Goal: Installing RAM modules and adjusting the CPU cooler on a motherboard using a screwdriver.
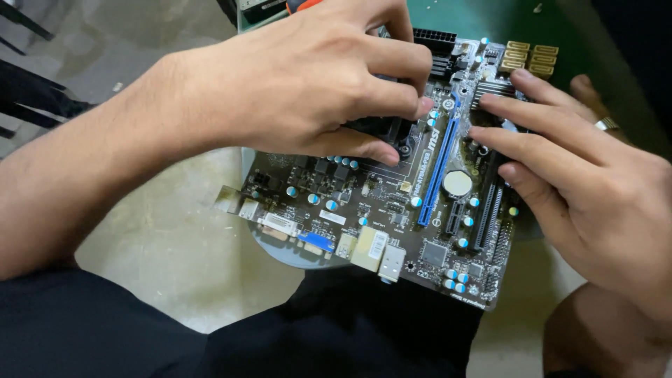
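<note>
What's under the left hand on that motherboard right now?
The left hand covers the black socket area of the motherboard; only its dark edge and a corner screw hole show by the fingertips. What sits beneath the palm is hidden. The right hand rests on the slots.

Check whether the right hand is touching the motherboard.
Touching. The head view shows the right hand with its fingertips pressed flat on the motherboard beside the blue slot.

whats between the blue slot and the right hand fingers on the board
In the head view, a round silver coin cell sits on the board between the blue slot and the right hand.
</note>
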